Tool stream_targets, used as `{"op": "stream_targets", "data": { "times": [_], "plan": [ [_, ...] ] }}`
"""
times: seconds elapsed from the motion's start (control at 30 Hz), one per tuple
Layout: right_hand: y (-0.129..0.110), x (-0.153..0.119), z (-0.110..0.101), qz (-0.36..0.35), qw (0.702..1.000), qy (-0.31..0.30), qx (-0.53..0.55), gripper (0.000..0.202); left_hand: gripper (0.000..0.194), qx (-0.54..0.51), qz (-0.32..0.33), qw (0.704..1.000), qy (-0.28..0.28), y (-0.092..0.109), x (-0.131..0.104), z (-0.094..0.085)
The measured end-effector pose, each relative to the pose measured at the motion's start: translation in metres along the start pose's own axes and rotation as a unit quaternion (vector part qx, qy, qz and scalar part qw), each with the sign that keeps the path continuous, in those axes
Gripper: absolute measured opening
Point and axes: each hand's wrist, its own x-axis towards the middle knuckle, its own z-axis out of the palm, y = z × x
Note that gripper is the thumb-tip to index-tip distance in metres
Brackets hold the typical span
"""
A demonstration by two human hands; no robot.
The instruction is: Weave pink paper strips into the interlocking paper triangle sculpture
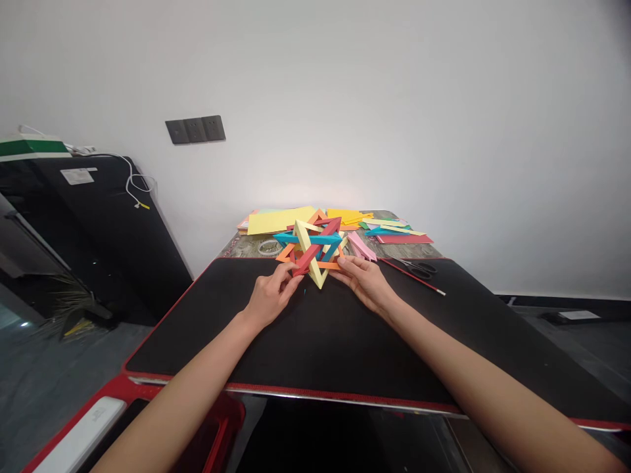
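Observation:
An origami star of interlocked paper triangles (pixel 315 242) stands at the middle of the black mat (pixel 207 322), its strips red, pale yellow, blue and orange. At its lower left, my left hand (pixel 273 289) pinches a corner of a red strip between thumb and fingers. My right hand (pixel 363 279) grips the orange strip at the lower right, thumb on the near side and the other fingers partly hidden behind and below. The lowest pale yellow tip points down between both hands. Parts of the far side of the star are hidden.
Behind lie yellow paper sheets (pixel 276 222), coloured paper (pixel 404 238), pink folded strips (pixel 361 246) and a tape roll (pixel 269 247). To the right are scissors (pixel 419 268) and a red pencil (pixel 419 279). A red stool (pixel 231 420) stands below the table's front left edge.

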Motion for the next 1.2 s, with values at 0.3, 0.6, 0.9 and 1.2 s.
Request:
{"op": "stream_targets", "data": {
  "times": [0.3, 0.6, 0.9, 1.2],
  "plan": [
    [-0.0003, 0.0004, -0.0005, 0.005, 1.0, 0.005, 0.013, 0.022, 0.024, 0.002, -0.001, 1.0, 0.01, -0.0004, 0.0, 0.0008],
    [-0.0002, 0.0029, -0.002, 0.004, 0.999, 0.017, 0.05, 0.016, 0.036, -0.004, -0.005, 1.0, -0.011, -0.0011, -0.0006, 0.0001],
    [-0.0034, 0.0032, 0.0001, 0.023, 0.997, 0.015, 0.071, 0.01, 0.043, -0.011, -0.006, 0.999, -0.037, -0.0003, -0.0004, -0.0012],
    [-0.0035, 0.0031, 0.0009, 0.045, 0.996, 0.018, 0.081, 0.015, 0.048, -0.014, -0.018, 0.999, -0.048, -0.0011, -0.0011, -0.0009]
  ]
}}
